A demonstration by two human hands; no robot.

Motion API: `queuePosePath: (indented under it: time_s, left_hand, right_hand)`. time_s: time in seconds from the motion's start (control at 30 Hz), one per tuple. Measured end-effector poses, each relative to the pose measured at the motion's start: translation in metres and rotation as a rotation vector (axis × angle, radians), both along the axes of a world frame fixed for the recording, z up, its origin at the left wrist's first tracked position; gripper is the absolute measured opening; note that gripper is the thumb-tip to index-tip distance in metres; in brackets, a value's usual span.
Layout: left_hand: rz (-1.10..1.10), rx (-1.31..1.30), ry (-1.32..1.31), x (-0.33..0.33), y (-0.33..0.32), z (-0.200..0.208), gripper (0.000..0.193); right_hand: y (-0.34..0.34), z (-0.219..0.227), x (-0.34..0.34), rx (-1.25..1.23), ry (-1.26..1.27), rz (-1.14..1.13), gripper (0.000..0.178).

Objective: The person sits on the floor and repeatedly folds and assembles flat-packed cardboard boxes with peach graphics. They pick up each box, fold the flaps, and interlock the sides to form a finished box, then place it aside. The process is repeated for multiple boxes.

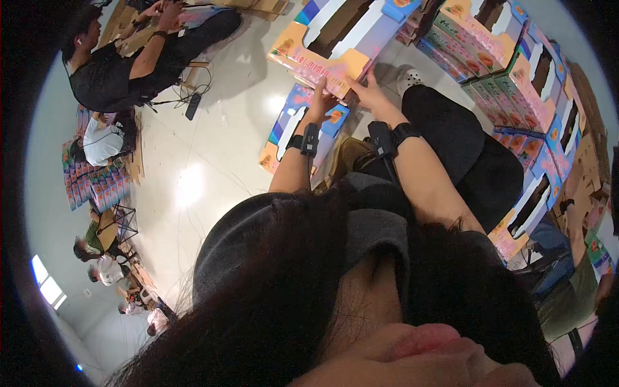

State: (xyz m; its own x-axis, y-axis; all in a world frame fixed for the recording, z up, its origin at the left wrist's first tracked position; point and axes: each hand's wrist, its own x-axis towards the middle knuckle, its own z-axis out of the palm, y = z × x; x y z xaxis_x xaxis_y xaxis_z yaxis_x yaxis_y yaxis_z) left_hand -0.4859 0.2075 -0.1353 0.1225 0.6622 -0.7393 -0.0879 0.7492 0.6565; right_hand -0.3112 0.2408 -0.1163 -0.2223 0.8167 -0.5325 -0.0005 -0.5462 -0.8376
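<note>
Left hand (pixel 319 106): holding box (pixel 351 61) at near edge | Right hand (pixel 374 99): grasping its near right corner | Box: ahead, partly hiding second box (pixel 289 132) | Progress: both appear folded up, stack (pixel 509 90) at right likewise; this pair apart from it

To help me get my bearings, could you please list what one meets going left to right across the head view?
Left-side boxes → power strip → left hand → right hand → white shoe → stacked boxes
</note>
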Motion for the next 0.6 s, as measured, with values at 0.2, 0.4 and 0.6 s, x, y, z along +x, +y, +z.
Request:
queuePosePath:
  time_s: [0.2,0.4,0.6]
  left_hand:
    - [-0.012,0.000,0.048,0.000,0.001,0.003,0.123]
    - [0.005,0.017,0.092,0.000,0.000,0.001,0.124]
    - [0.008,0.017,0.122,0.004,0.000,0.006,0.124]
  right_hand:
    - [0.001,-0.015,-0.002,0.048,0.030,-0.059,0.105]
    - [0.002,-0.028,-0.006,0.181,0.004,-0.067,0.101]
    - [0.001,-0.032,-0.009,0.216,-0.046,-0.093,0.103]
